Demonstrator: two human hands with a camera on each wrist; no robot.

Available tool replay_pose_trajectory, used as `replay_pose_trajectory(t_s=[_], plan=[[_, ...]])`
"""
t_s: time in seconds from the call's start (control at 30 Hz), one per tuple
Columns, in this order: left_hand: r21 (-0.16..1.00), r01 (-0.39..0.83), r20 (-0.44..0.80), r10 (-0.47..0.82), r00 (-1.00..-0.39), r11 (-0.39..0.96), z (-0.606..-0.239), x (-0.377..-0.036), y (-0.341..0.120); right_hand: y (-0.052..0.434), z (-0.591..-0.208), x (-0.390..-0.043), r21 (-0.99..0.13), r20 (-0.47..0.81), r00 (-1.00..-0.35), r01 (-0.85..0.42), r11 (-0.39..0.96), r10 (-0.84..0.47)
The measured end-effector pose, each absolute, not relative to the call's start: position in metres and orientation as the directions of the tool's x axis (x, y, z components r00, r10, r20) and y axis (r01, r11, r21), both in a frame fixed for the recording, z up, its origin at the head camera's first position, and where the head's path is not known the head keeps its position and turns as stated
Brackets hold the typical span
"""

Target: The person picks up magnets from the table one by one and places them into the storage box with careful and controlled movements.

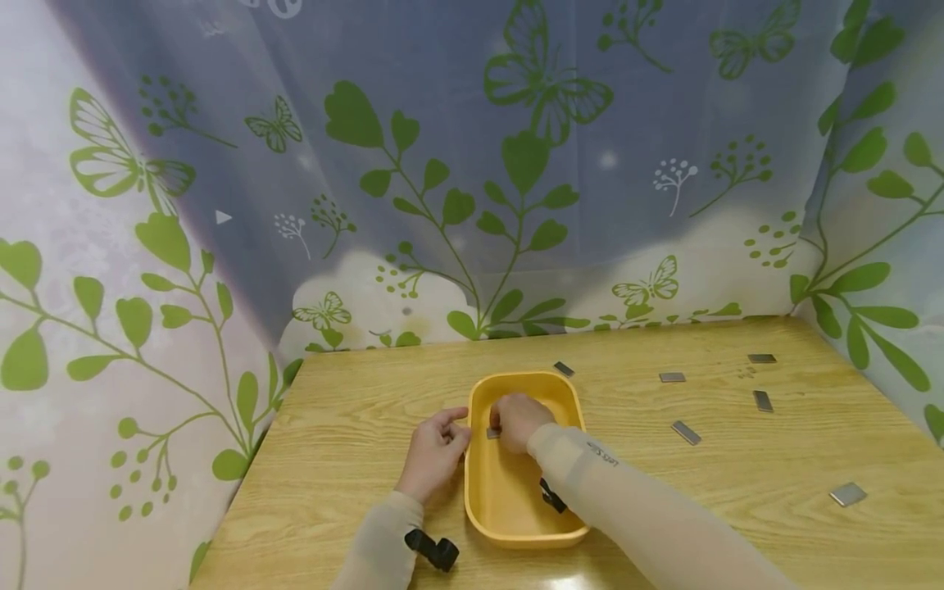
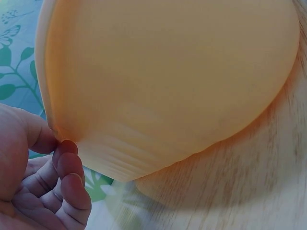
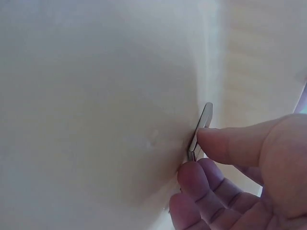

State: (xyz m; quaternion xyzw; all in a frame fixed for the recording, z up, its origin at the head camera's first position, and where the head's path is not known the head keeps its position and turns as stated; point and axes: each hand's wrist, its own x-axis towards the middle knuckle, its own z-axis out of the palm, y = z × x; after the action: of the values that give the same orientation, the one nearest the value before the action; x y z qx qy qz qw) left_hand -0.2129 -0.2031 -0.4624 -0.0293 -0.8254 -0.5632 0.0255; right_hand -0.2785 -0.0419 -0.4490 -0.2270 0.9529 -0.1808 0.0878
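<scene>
Your fingers (image 3: 225,143) on the right hand (image 1: 519,420) pinch a small metal plate (image 3: 200,130) between thumb and fingertips, down inside the yellow tray (image 1: 509,524) near its left wall, while your left hand (image 1: 435,451) rests against the outside of that same wall, thumb and curled fingertips touching the rim without clearly closing round it. By the look of it, you are setting this plate into the tray, and the next move calls for loosening the pinch so the plate lies flat on the tray floor, with the left hand steadying the tray. Other metal plates lie on the tabletop (image 1: 354,410) to the right of the tray, one (image 1: 564,369) just beyond its far rim, others (image 1: 686,433) well apart from it. Only the head view shows those loose plates and both hands together; the right wrist view alone shows the pinch plainly, the plate standing on edge against the tray's surface; the left wrist view shows the tray's outer wall and your fingertips at it.
</scene>
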Motion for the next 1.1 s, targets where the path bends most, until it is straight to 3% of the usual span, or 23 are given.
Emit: replay_pose_trajectory(t_s=[0.17,0.37,0.67,1.1], plan=[[0.928,0.080,0.081,0.012,-0.997,0.364,-0.473,-0.218,-0.206,-0.039,-0.442,-0.277,-0.402,-0.093,-0.879,-0.396,0.825,-0.468],[0.927,0.077,0.079,0.009,-0.997,0.367,-0.472,-0.217,-0.206,-0.027,-0.415,-0.273,-0.523,-0.070,-0.862,-0.397,0.754,-0.502],[0.935,0.083,0.077,0.032,-0.997,0.344,-0.444,-0.202,-0.197,0.023,-0.373,-0.279,-0.563,0.041,-0.863,-0.436,0.702,-0.504],[0.940,0.068,0.070,0.007,-0.998,0.335,-0.473,-0.218,-0.206,0.096,-0.390,-0.307,-0.563,0.084,-0.895,-0.405,0.720,-0.437]])
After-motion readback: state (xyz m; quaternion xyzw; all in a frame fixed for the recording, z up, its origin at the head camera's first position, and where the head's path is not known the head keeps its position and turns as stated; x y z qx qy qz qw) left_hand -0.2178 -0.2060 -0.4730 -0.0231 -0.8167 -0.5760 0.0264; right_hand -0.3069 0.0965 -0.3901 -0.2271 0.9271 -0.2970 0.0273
